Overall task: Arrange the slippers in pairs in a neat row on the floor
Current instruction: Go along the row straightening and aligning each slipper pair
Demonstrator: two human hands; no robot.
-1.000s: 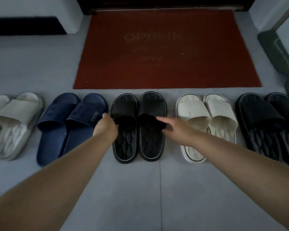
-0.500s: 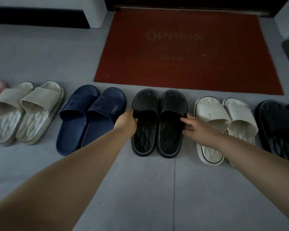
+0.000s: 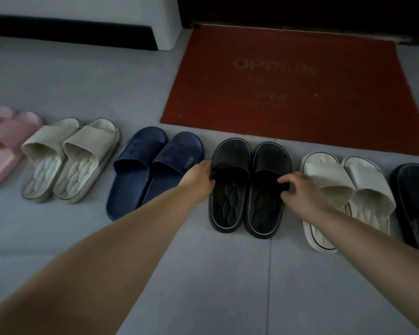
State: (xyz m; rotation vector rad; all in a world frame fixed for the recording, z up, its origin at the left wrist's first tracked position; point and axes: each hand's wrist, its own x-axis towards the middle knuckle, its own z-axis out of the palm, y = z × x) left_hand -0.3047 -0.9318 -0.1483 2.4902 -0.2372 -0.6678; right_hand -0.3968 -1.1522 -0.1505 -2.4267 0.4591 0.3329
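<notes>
Both hands are on the black pair, mid-row, just in front of the red mat (image 3: 288, 97). Left hand (image 3: 198, 176) is curled round the outer edge of the left black slipper (image 3: 231, 153) at its strap. Right hand (image 3: 302, 189) pinches the strap of the right black slipper (image 3: 272, 158) w/ thumb & fingers. The two lie side by side, touching, flat on the grey floor (image 3: 203, 274). To their left: navy pair (image 3: 153, 158), beige pair (image 3: 70, 151), pink pair (image 3: 5, 139) at the edge. To their right: cream pair (image 3: 348, 180), then a dark slipper (image 3: 415, 189), cut off.
</notes>
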